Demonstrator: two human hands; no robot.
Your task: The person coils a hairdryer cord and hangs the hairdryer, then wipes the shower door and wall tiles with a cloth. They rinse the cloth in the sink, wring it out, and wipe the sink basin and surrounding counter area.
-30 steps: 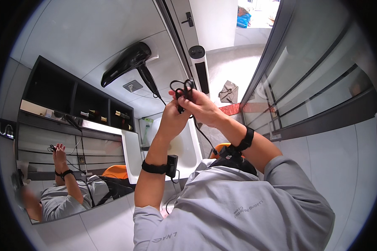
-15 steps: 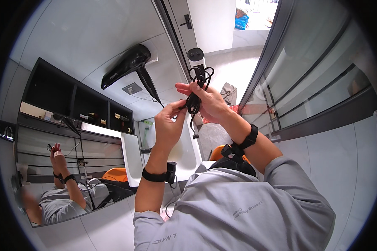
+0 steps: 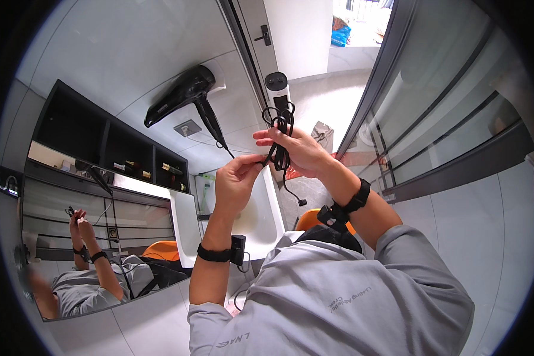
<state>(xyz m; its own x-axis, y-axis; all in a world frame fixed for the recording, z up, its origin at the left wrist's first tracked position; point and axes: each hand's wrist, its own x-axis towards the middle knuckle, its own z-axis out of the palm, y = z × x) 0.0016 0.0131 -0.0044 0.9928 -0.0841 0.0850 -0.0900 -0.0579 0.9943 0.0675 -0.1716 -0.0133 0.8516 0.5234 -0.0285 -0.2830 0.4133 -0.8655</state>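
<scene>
A black hair dryer hangs in a holder on the white wall, its black cord running down to my hands. My right hand grips a coiled bundle of that cord, with loops sticking out above the fist and the plug end dangling below. My left hand pinches the strand of cord leading from the dryer, just left of the bundle. Both wrists wear black bands.
A white washbasin sits below my hands. A mirror at the left reflects me, under dark shelves with small bottles. A glass partition stands at the right, and a doorway opens ahead.
My hands moved slightly right and up with the cord. More cord is gathered into loops in my right hand, and my left hand slid along the strand.
</scene>
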